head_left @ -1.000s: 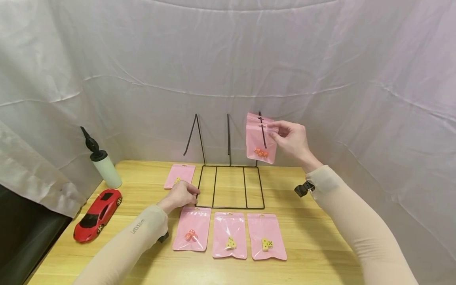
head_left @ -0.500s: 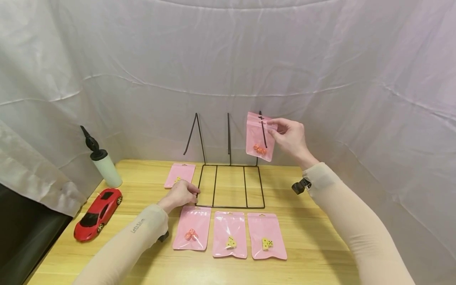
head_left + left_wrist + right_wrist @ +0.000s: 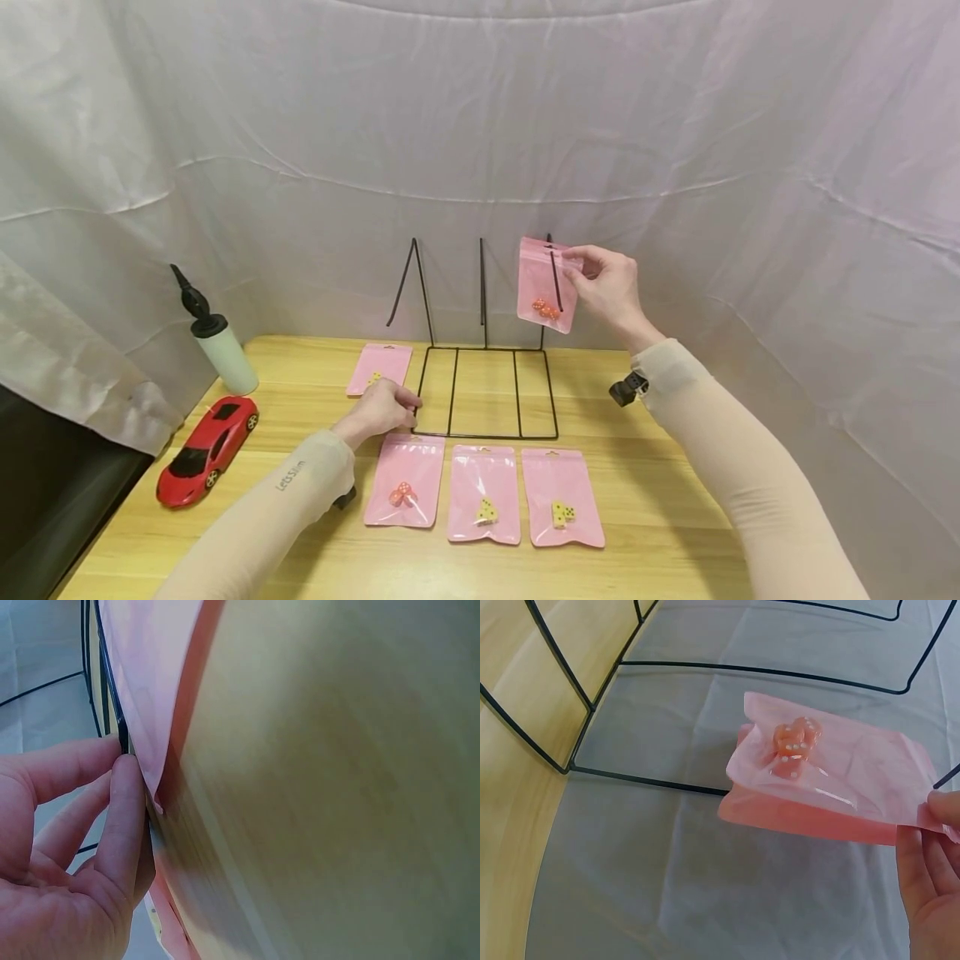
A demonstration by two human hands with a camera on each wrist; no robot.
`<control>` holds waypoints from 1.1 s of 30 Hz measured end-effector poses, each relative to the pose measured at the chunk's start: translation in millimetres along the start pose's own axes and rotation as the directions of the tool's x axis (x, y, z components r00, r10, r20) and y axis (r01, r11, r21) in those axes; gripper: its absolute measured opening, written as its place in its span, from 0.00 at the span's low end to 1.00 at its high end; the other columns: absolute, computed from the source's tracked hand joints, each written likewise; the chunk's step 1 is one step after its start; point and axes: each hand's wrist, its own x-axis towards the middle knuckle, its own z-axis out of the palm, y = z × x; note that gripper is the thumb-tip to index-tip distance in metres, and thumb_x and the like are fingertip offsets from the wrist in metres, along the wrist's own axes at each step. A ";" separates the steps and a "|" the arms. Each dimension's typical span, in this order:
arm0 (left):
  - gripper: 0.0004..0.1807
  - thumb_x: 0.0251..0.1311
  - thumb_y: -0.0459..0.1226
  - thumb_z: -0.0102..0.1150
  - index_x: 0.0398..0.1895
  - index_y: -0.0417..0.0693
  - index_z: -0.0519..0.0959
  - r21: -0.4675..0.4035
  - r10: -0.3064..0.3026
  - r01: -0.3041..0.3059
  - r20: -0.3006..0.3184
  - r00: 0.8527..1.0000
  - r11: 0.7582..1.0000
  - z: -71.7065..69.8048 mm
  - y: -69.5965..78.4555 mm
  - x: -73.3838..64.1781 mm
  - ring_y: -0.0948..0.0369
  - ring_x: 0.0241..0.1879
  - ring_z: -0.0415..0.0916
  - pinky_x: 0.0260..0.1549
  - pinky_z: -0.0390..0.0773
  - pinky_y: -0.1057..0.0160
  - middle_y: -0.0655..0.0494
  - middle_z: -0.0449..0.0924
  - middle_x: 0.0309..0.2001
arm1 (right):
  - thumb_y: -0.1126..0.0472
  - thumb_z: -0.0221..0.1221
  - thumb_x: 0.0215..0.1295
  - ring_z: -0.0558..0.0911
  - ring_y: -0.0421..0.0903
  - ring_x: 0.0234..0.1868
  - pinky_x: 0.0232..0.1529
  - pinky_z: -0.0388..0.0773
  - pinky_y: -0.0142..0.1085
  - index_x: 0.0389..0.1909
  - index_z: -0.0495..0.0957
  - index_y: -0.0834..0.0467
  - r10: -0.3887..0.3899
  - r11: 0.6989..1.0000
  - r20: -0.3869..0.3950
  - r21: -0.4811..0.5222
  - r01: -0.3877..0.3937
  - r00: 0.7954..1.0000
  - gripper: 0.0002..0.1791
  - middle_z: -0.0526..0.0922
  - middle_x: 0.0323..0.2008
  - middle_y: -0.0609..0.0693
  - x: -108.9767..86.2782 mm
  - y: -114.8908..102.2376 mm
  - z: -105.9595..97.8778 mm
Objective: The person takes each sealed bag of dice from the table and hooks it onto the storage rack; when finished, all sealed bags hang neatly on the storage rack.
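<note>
My right hand (image 3: 611, 287) pinches the upper right edge of a pink zip pouch (image 3: 534, 283) holding orange-red dice (image 3: 545, 309). The pouch hangs on the right prong of a black wire display rack (image 3: 487, 436), the prong passing through its hang hole. In the right wrist view, a second pink pouch (image 3: 810, 817) lies close behind the held pouch (image 3: 855, 761). My left hand (image 3: 378, 410) grips the rack's base at the front left corner, and the left wrist view shows thumb and finger pinching the black wire (image 3: 124, 739).
In front of the rack lie three pink pouches, one with red dice (image 3: 403, 467) and two with yellow dice (image 3: 483, 475) (image 3: 558, 475). Another pouch (image 3: 381, 360) lies left of the rack. A red toy car (image 3: 206, 454) and a hand pump (image 3: 225, 358) stand at the left.
My right hand has slid the front pouch back and slightly up along the right prong, nearer the pouch behind it. The left hand has stayed on the rack's base.
</note>
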 end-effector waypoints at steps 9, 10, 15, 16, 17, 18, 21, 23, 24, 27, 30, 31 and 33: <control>0.21 0.53 0.28 0.78 0.54 0.43 0.94 -0.003 -0.004 0.004 0.000 1.000 1.000 0.7 0.4 -0.4 0.54 0.52 0.88 0.58 0.88 0.51 0.47 0.95 0.52 | 0.66 0.69 0.72 0.84 0.22 0.33 0.39 0.79 0.16 0.49 0.94 0.59 0.043 0.999 0.017 0.030 -0.044 0.999 0.09 0.97 0.45 0.61 -5.9 0.3 -6.1; 0.21 0.54 0.28 0.78 0.54 0.43 0.94 -0.006 -0.006 0.006 0.001 1.000 1.000 0.8 0.9 -0.5 0.54 0.52 0.88 0.58 0.88 0.51 0.46 0.95 0.52 | 0.66 0.69 0.72 0.83 0.21 0.33 0.40 0.80 0.16 0.49 0.94 0.59 0.049 0.998 0.016 0.034 -0.049 0.999 0.09 0.97 0.46 0.61 -7.7 0.8 -8.3; 0.21 0.54 0.27 0.78 0.54 0.43 0.94 -0.009 -0.008 0.008 0.006 1.000 1.000 1.6 3.1 -0.5 0.55 0.52 0.87 0.57 0.88 0.52 0.47 0.95 0.52 | 0.64 0.69 0.72 0.92 0.34 0.38 0.39 0.80 0.15 0.50 0.93 0.60 0.105 0.994 0.024 0.025 -0.105 0.994 0.10 0.96 0.47 0.62 -25.1 4.4 -22.2; 0.21 0.54 0.27 0.78 0.54 0.43 0.94 -0.008 -0.007 0.007 0.007 1.000 1.000 1.6 3.4 -0.4 0.55 0.52 0.87 0.56 0.88 0.53 0.47 0.95 0.52 | 0.63 0.70 0.72 0.93 0.38 0.39 0.39 0.80 0.15 0.51 0.93 0.60 0.119 0.993 0.032 0.020 -0.119 0.992 0.10 0.96 0.48 0.62 -30.0 5.6 -25.1; 0.21 0.54 0.27 0.78 0.54 0.43 0.94 -0.006 -0.006 0.006 0.007 1.000 1.000 1.7 3.5 -0.2 0.55 0.52 0.86 0.56 0.88 0.53 0.47 0.95 0.52 | 0.63 0.70 0.72 0.94 0.42 0.40 0.39 0.80 0.15 0.52 0.92 0.61 0.132 0.991 0.044 0.016 -0.133 0.990 0.11 0.96 0.49 0.63 -35.3 6.9 -28.1; 0.21 0.54 0.27 0.78 0.54 0.43 0.94 -0.003 -0.005 0.005 0.006 1.000 1.000 1.8 3.5 0.1 0.55 0.52 0.86 0.56 0.88 0.53 0.47 0.95 0.51 | 0.62 0.70 0.73 0.95 0.45 0.41 0.39 0.80 0.16 0.52 0.92 0.61 0.147 0.989 0.058 0.012 -0.148 0.987 0.12 0.96 0.49 0.63 -41.1 8.2 -31.0; 0.21 0.54 0.27 0.78 0.54 0.43 0.94 -0.001 -0.004 0.004 0.004 1.000 1.000 1.6 4.0 -0.2 0.55 0.51 0.86 0.55 0.88 0.54 0.48 0.95 0.50 | 0.61 0.71 0.74 0.94 0.43 0.41 0.39 0.82 0.18 0.54 0.91 0.61 0.192 0.981 0.114 0.012 -0.195 0.975 0.13 0.95 0.51 0.64 -59.0 13.9 -38.4; 0.21 0.54 0.27 0.78 0.54 0.43 0.94 -0.001 -0.005 0.005 0.003 1.000 1.000 1.2 4.4 -1.1 0.55 0.51 0.86 0.55 0.87 0.54 0.48 0.95 0.50 | 0.61 0.71 0.74 0.92 0.38 0.40 0.39 0.84 0.20 0.55 0.90 0.60 0.219 0.974 0.154 0.013 -0.224 0.963 0.13 0.95 0.52 0.64 -71.7 18.4 -41.6; 0.21 0.54 0.27 0.78 0.54 0.43 0.94 -0.001 -0.005 0.005 0.003 1.000 1.000 0.8 4.4 -1.5 0.55 0.51 0.86 0.55 0.87 0.54 0.48 0.95 0.50 | 0.61 0.71 0.74 0.91 0.37 0.41 0.39 0.84 0.21 0.56 0.90 0.60 0.232 0.971 0.174 0.016 -0.238 0.957 0.14 0.95 0.52 0.64 -78.0 20.7 -42.4; 0.22 0.54 0.27 0.78 0.54 0.42 0.93 -0.002 -0.004 0.004 0.007 1.000 1.000 0.8 4.9 -1.8 0.55 0.52 0.86 0.56 0.88 0.53 0.48 0.95 0.50 | 0.61 0.72 0.74 0.92 0.41 0.44 0.42 0.86 0.24 0.59 0.89 0.60 0.264 0.961 0.240 0.016 -0.275 0.934 0.16 0.94 0.55 0.65 -97.0 27.8 -44.2; 0.22 0.55 0.28 0.78 0.55 0.42 0.93 0.000 -0.007 0.007 0.011 1.000 1.000 0.4 5.3 -2.4 0.54 0.53 0.86 0.59 0.87 0.50 0.47 0.95 0.51 | 0.60 0.72 0.74 0.93 0.51 0.50 0.46 0.88 0.29 0.61 0.87 0.60 0.287 0.953 0.324 0.000 -0.303 0.902 0.18 0.93 0.57 0.64 -117.1 32.2 -42.0; 0.22 0.55 0.28 0.78 0.55 0.43 0.93 0.002 -0.009 0.009 0.012 1.000 1.000 0.4 5.4 -2.6 0.53 0.54 0.86 0.60 0.87 0.49 0.47 0.94 0.52 | 0.60 0.72 0.73 0.93 0.54 0.52 0.47 0.88 0.31 0.62 0.87 0.61 0.289 0.951 0.356 -0.005 -0.308 0.888 0.19 0.93 0.58 0.64 -124.0 33.5 -40.2; 0.22 0.55 0.28 0.77 0.56 0.43 0.93 0.005 -0.014 0.013 0.011 1.000 1.000 0.3 6.0 -2.5 0.52 0.56 0.86 0.62 0.87 0.48 0.47 0.94 0.53 | 0.59 0.73 0.72 0.93 0.57 0.53 0.48 0.90 0.34 0.62 0.87 0.62 0.284 0.952 0.433 -0.018 -0.307 0.855 0.21 0.92 0.59 0.65 -138.8 36.7 -35.0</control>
